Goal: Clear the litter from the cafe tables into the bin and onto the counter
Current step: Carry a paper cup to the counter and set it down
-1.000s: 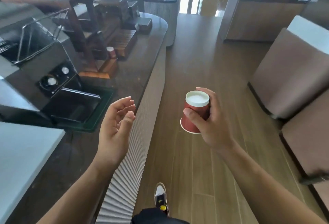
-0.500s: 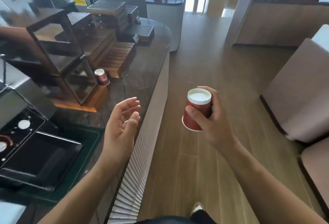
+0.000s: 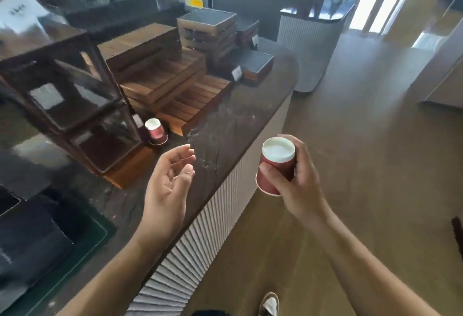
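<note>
**A:** What is nearest?

**B:** One shoe (image 3: 269,305) on the wooden floor (image 3: 375,165), at the bottom edge. Above it are two bare hands. The left hand (image 3: 167,185) hangs over the edge of the dark table (image 3: 233,125), palm up, fingers loosely spread, holding nothing.

**A:** And the other?

**B:** The right hand (image 3: 298,185) is out over the floor, just off the table's ribbed front (image 3: 200,240). Its thumb and fingers curl round one red paper cup (image 3: 274,165), which is slightly tilted with the white end up and the wider rim down.

**A:** How many cups altogether?

**B:** Two. The second red cup (image 3: 155,131) stands farther in on the table, also white end up. It is just beside the lower corner of a glass case (image 3: 62,85) and near the wooden trays.

**A:** How many trays?

**B:** There is a stepped stack of wooden slatted trays (image 3: 160,75). I see several, but I cannot count them for certain. Behind them is a pile of dark boxes (image 3: 208,29), with one low dark box (image 3: 258,64) beside it. Blur hides the pile's exact number.

**A:** Farthest?

**B:** One ribbed stand (image 3: 310,47) sits past the table's rounded end, apart from it, with bright windows (image 3: 375,2) beyond.
</note>
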A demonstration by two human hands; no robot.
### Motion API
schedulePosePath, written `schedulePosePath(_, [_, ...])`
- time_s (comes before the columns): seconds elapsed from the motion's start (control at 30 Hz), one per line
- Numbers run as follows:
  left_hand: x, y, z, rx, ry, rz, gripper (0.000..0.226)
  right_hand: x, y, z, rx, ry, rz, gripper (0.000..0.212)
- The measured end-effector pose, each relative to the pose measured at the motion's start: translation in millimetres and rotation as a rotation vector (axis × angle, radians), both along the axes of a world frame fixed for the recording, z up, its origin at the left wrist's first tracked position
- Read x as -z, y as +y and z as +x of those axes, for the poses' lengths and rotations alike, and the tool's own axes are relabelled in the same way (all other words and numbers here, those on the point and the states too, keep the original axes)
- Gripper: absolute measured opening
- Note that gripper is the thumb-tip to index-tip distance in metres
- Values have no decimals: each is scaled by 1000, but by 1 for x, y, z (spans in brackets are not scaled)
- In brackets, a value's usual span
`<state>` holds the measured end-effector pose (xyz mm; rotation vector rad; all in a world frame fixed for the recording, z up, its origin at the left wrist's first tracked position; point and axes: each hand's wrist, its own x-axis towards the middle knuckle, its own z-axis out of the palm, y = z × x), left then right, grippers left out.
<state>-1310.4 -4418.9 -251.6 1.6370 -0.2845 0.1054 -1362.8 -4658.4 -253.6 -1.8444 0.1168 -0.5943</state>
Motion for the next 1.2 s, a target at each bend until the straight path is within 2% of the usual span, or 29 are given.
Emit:
schedulePosePath(0.13, [0, -33, 22, -105, 6, -4, 36, 3, -31, 55, -149, 12, -19, 57])
schedulePosePath(0.43, [10, -42, 61, -348, 24, 1, 30, 14, -31, 158, -437, 50, 33, 60])
schedulePosePath(0.83, [23, -2, 138, -648, 21, 30, 30, 11, 35, 298, -684, 30, -42, 62])
schedulePosePath(1.2, [26, 23, 159, -810, 30, 9, 40, 16, 93, 372, -846, 23, -22, 57])
